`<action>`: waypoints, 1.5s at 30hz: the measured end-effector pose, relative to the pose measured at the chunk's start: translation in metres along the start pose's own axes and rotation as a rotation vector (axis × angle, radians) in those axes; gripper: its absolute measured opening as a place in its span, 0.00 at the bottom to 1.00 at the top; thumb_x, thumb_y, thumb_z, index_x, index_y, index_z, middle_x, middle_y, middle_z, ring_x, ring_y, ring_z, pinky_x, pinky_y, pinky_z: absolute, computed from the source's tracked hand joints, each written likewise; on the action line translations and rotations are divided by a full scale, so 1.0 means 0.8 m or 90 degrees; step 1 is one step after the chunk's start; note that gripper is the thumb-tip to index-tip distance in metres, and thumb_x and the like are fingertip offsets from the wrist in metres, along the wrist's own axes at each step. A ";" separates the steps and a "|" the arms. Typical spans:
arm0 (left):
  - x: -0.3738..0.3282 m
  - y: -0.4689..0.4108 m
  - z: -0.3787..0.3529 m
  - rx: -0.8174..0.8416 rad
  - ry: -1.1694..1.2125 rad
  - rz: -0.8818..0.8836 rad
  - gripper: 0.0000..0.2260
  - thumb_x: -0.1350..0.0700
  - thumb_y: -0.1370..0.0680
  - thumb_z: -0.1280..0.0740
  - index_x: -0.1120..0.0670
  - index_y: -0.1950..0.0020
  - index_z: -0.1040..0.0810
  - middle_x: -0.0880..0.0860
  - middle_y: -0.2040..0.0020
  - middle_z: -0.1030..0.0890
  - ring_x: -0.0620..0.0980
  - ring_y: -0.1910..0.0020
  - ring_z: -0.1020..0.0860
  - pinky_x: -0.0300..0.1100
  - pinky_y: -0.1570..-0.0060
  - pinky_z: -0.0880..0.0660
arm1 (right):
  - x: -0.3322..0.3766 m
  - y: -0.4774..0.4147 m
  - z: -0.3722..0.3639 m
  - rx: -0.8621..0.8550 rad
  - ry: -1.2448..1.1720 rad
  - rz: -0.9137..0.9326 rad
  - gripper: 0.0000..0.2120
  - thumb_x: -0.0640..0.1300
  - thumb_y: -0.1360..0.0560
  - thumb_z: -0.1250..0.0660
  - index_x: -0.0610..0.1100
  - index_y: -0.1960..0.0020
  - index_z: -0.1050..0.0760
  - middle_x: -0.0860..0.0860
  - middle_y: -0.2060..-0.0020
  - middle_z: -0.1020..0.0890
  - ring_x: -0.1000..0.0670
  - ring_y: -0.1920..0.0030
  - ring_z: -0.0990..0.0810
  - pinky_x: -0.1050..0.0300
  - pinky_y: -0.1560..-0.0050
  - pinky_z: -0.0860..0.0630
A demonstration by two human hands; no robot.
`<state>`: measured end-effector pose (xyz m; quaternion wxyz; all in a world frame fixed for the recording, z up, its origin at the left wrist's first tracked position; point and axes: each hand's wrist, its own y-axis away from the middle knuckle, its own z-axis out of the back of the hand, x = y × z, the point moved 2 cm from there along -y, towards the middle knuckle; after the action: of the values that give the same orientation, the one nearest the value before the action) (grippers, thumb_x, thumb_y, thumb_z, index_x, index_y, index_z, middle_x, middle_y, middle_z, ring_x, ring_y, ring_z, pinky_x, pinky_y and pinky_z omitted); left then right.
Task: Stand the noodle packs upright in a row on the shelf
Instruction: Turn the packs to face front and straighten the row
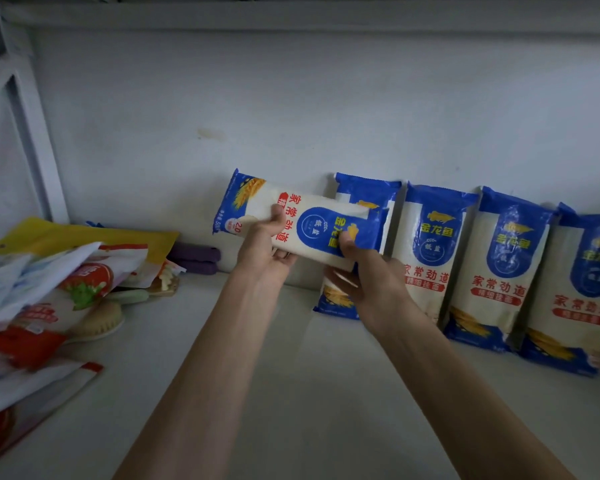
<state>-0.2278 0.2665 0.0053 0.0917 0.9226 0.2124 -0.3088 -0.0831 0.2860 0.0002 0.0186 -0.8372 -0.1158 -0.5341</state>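
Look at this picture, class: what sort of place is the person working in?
Probably a pantry or shop storage shelf: a white shelf board against a wall, matching noodle packs standing in a row, and a heap of other food packets on the left.

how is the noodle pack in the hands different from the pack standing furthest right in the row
The held pack lies sideways in the air, its blue top pointing right; the rightmost pack stands upright, leaning on the back wall. The held pack is gripped by the left hand and right hand; the rightmost pack is untouched, resting on the shelf. Both share the same blue and white wrapper with red lettering.
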 end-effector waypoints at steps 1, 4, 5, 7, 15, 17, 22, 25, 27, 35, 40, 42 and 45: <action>0.000 0.003 -0.005 0.017 0.015 0.015 0.04 0.60 0.25 0.27 0.57 0.53 0.20 0.53 0.64 0.14 0.50 0.62 0.15 0.54 0.44 0.21 | 0.002 0.001 -0.001 -0.008 -0.039 0.028 0.18 0.41 0.31 0.24 0.39 0.44 0.24 0.43 0.51 0.15 0.44 0.52 0.14 0.46 0.52 0.17; -0.005 0.008 -0.012 0.077 0.004 0.049 0.09 0.59 0.27 0.26 0.58 0.48 0.20 0.55 0.57 0.13 0.49 0.60 0.14 0.51 0.47 0.20 | 0.023 0.005 0.006 -0.017 -0.094 0.096 0.13 0.38 0.32 0.24 0.40 0.49 0.23 0.44 0.52 0.14 0.46 0.53 0.14 0.47 0.52 0.17; -0.006 0.009 -0.012 0.080 -0.016 0.058 0.11 0.58 0.27 0.26 0.58 0.47 0.20 0.55 0.54 0.13 0.50 0.57 0.14 0.50 0.47 0.20 | 0.032 0.005 0.012 -0.020 -0.096 0.123 0.12 0.38 0.32 0.24 0.40 0.51 0.22 0.45 0.52 0.14 0.47 0.53 0.14 0.48 0.53 0.17; -0.006 0.006 -0.001 0.041 -0.012 0.083 0.14 0.54 0.26 0.27 0.60 0.44 0.22 0.57 0.50 0.14 0.53 0.49 0.16 0.52 0.45 0.21 | 0.053 0.007 0.019 -0.028 -0.072 0.189 0.13 0.39 0.32 0.24 0.39 0.49 0.22 0.45 0.54 0.14 0.48 0.54 0.13 0.52 0.57 0.17; -0.018 -0.005 0.011 -0.082 -0.502 -0.244 0.41 0.51 0.35 0.19 0.55 0.28 0.36 0.52 0.35 0.28 0.47 0.40 0.28 0.29 0.53 0.29 | 0.096 0.015 0.031 -0.052 0.120 0.311 0.11 0.42 0.33 0.23 0.42 0.55 0.21 0.50 0.59 0.14 0.52 0.59 0.13 0.59 0.61 0.18; -0.023 -0.005 0.001 0.113 -0.634 -0.249 0.41 0.51 0.38 0.20 0.53 0.29 0.31 0.50 0.34 0.24 0.46 0.37 0.26 0.30 0.52 0.28 | 0.099 0.018 0.029 -0.005 0.197 0.316 0.14 0.42 0.33 0.22 0.38 0.51 0.20 0.49 0.60 0.13 0.51 0.60 0.13 0.57 0.60 0.17; -0.007 0.003 0.024 0.335 -0.768 0.004 0.20 0.62 0.32 0.22 0.56 0.42 0.19 0.52 0.46 0.14 0.51 0.46 0.16 0.45 0.47 0.20 | 0.090 0.024 0.009 0.108 0.289 0.314 0.17 0.40 0.35 0.22 0.37 0.49 0.20 0.47 0.58 0.13 0.49 0.60 0.13 0.53 0.61 0.16; 0.004 -0.006 0.038 0.233 -0.715 -0.068 0.14 0.63 0.33 0.21 0.54 0.50 0.17 0.49 0.52 0.13 0.50 0.49 0.15 0.45 0.50 0.19 | 0.073 0.016 0.000 0.114 0.262 0.287 0.19 0.42 0.35 0.22 0.39 0.46 0.21 0.48 0.56 0.13 0.50 0.58 0.13 0.53 0.60 0.16; 0.012 -0.015 0.048 0.161 -0.669 -0.097 0.12 0.63 0.33 0.21 0.52 0.53 0.16 0.48 0.55 0.13 0.49 0.52 0.15 0.42 0.53 0.19 | 0.058 0.002 0.002 0.115 0.264 0.212 0.24 0.43 0.34 0.22 0.39 0.40 0.24 0.47 0.52 0.14 0.49 0.54 0.14 0.52 0.55 0.17; 0.022 -0.024 0.064 0.057 -0.544 -0.158 0.14 0.62 0.32 0.22 0.58 0.47 0.16 0.53 0.54 0.13 0.50 0.56 0.14 0.43 0.59 0.18 | -0.051 -0.034 0.010 0.094 0.567 0.144 0.17 0.34 0.32 0.26 0.40 0.44 0.23 0.49 0.49 0.18 0.47 0.46 0.20 0.58 0.54 0.21; -0.001 -0.029 0.078 0.126 -0.792 -0.085 0.23 0.64 0.36 0.19 0.56 0.42 0.19 0.51 0.48 0.14 0.50 0.49 0.16 0.49 0.47 0.19 | -0.074 -0.036 0.000 0.004 0.638 0.228 0.15 0.35 0.28 0.30 0.40 0.42 0.25 0.46 0.44 0.19 0.45 0.44 0.20 0.57 0.53 0.22; -0.002 -0.032 0.086 0.100 -0.869 -0.097 0.24 0.67 0.38 0.19 0.56 0.44 0.18 0.52 0.49 0.14 0.49 0.51 0.16 0.49 0.48 0.19 | -0.078 -0.034 0.001 -0.003 0.652 0.254 0.16 0.33 0.29 0.30 0.40 0.42 0.25 0.46 0.44 0.19 0.45 0.44 0.20 0.56 0.51 0.22; 0.007 -0.035 0.092 -0.008 -0.854 -0.184 0.20 0.68 0.37 0.21 0.54 0.48 0.16 0.51 0.52 0.13 0.48 0.55 0.15 0.50 0.51 0.18 | -0.085 -0.028 -0.004 -0.002 0.645 0.275 0.15 0.32 0.29 0.31 0.39 0.43 0.23 0.45 0.46 0.18 0.45 0.45 0.20 0.57 0.51 0.22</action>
<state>-0.2755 0.2716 -0.0580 0.1667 0.4938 0.2329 -0.8211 -0.1178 0.2957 -0.0616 0.1796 -0.4800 0.0831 -0.8546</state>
